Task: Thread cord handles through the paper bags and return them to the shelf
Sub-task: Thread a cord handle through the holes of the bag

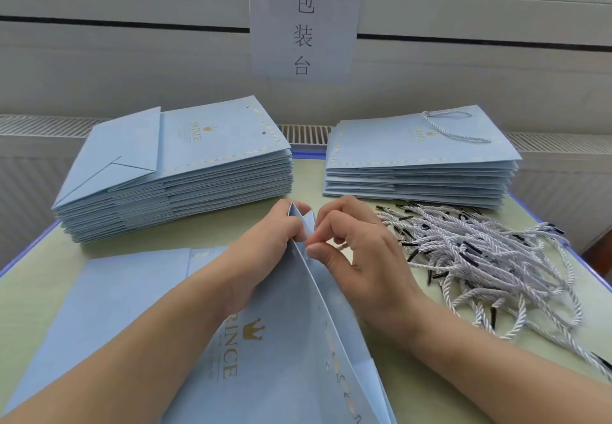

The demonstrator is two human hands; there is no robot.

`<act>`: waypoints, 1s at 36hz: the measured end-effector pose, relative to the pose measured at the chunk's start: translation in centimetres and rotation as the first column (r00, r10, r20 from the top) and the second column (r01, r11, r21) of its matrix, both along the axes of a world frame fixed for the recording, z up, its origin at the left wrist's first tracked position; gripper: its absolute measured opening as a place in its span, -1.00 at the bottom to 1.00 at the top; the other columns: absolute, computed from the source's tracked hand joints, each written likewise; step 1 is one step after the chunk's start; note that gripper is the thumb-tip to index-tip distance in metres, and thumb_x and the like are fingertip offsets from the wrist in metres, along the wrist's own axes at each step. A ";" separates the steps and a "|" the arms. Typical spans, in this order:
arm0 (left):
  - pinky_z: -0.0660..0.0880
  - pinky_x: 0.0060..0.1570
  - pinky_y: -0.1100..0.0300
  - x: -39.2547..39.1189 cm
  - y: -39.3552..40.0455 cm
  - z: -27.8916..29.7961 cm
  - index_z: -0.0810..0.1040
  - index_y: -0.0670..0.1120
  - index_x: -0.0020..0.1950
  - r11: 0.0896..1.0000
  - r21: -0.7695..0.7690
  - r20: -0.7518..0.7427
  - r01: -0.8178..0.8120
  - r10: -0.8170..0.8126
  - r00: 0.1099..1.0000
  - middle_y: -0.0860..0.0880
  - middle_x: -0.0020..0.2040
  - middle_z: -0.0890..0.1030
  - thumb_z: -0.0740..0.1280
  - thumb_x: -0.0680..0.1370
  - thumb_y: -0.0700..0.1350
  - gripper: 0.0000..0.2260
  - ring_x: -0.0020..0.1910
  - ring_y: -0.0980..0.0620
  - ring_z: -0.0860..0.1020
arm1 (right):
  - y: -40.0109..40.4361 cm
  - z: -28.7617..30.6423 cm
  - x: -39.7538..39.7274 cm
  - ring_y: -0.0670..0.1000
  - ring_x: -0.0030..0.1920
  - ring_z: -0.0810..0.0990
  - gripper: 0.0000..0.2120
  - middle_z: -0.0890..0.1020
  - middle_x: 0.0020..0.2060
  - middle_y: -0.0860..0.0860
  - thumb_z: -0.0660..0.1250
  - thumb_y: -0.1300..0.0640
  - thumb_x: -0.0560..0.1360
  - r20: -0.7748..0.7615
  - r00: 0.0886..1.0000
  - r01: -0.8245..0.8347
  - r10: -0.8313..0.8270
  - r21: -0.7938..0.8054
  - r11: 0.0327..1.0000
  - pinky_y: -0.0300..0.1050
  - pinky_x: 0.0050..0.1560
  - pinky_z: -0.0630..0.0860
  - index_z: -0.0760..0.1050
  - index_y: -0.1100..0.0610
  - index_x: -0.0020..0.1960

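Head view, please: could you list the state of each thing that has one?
Held paper bag: mouth spread open, tilted up.
Left hand: grips the bag's top edge.
Right hand: pinches a cord end at the bag's hole.
Left bag stack: folded flat, no handles visible.
Right bag stack: flat, top bag corded.
Cord pile: loose, tangled.

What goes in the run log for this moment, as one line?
step: threading handle | left hand: holds light blue paper bag open at top | right hand: pinches white twisted cord at bag hole | loose cord pile: right
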State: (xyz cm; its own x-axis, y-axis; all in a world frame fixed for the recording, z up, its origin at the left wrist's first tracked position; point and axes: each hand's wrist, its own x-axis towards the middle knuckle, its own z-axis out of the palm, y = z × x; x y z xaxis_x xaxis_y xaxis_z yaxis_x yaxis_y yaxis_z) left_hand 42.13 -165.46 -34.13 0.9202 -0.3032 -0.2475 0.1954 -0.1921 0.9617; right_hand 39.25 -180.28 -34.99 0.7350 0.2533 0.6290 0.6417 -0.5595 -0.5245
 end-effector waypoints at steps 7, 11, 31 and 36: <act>0.47 -0.10 0.11 -0.3 0.1 0.5 0.57 0.15 -0.04 0.999 -0.039 -0.005 -0.038 0.038 0.999 -0.12 -0.03 0.58 0.18 0.19 -0.07 -0.60 -0.21 -0.05 0.56 | -3.2 1.5 0.9 -0.12 -0.36 0.42 -0.70 0.53 -0.03 -0.18 0.32 -0.07 0.49 -0.495 0.867 0.036 -0.057 -0.051 0.998 -0.25 -0.24 0.37 0.36 -0.09 0.18; 0.45 -0.12 0.10 -0.3 0.0 0.6 0.57 0.09 -0.07 0.999 -0.027 -0.011 -0.030 0.030 1.000 -0.09 -0.13 0.56 0.17 0.18 -0.09 -0.62 -0.22 -0.06 0.52 | -6.1 3.6 1.0 -0.09 -0.42 0.35 -0.90 0.56 -0.41 -0.07 0.33 0.07 0.52 -0.711 0.702 -0.110 0.038 -0.056 0.992 -0.31 -0.39 0.30 0.55 0.08 -0.02; 0.42 -0.14 0.07 -0.7 -0.3 0.5 0.53 0.04 -0.11 0.999 0.011 0.025 -0.035 0.035 0.999 -0.09 -0.18 0.53 0.17 0.19 -0.09 -0.68 -0.22 -0.07 0.48 | -16.8 6.9 2.2 0.03 -0.39 0.34 -0.81 0.56 -0.22 0.25 0.10 0.27 0.63 -0.314 0.400 0.035 0.861 0.944 0.328 -0.11 -0.31 0.32 0.37 0.36 0.17; 0.40 -0.13 0.05 -0.7 -0.3 0.5 0.52 0.02 -0.11 1.000 0.014 0.033 -0.027 0.026 0.999 -0.11 -0.17 0.53 0.18 0.19 -0.09 -0.69 -0.21 -0.08 0.48 | -19.6 7.5 2.2 0.25 -0.14 0.55 -0.72 0.54 -0.03 0.34 0.03 0.27 0.64 -0.224 0.578 0.069 0.785 0.971 0.227 -0.04 -0.13 0.43 0.37 0.39 0.25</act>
State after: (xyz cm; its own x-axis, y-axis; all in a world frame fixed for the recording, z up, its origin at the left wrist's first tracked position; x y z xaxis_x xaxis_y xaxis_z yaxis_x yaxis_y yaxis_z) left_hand 41.46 -165.74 -33.62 0.9354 -0.2755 -0.2215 0.1694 -0.2007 0.9649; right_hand 41.49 -199.87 -27.52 0.9536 0.2715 0.1299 -0.0941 0.6789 -0.7282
